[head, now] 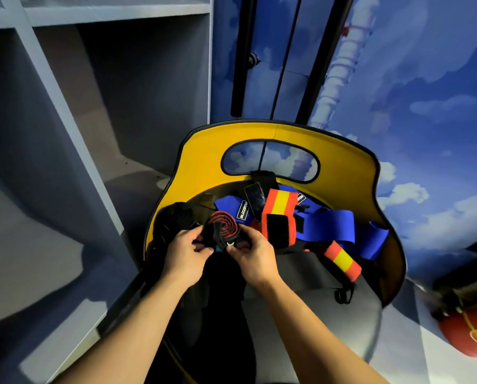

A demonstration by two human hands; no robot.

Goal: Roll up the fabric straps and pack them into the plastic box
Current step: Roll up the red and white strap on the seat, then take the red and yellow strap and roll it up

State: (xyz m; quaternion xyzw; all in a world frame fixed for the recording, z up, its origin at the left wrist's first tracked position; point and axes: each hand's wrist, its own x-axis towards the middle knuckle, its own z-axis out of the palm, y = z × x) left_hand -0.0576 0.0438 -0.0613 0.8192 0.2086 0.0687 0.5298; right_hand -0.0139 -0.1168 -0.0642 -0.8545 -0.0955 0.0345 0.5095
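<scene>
Grip: left hand (186,252) | right hand (255,253) | both pinch rolled black-red strap (222,225)

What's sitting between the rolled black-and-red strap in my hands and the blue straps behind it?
Head view: nothing. The rolled strap meets the blue strap directly behind it. The phone lies farther right, on the blue straps.

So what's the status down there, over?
Both hands, left and right, grip the rolled black-and-red fabric strap. Blue straps unrolled. Plastic box unseen.

Both forearms extended forward; left hand (186,253) and right hand (255,254) close together, fingers curled, pinching.
</scene>
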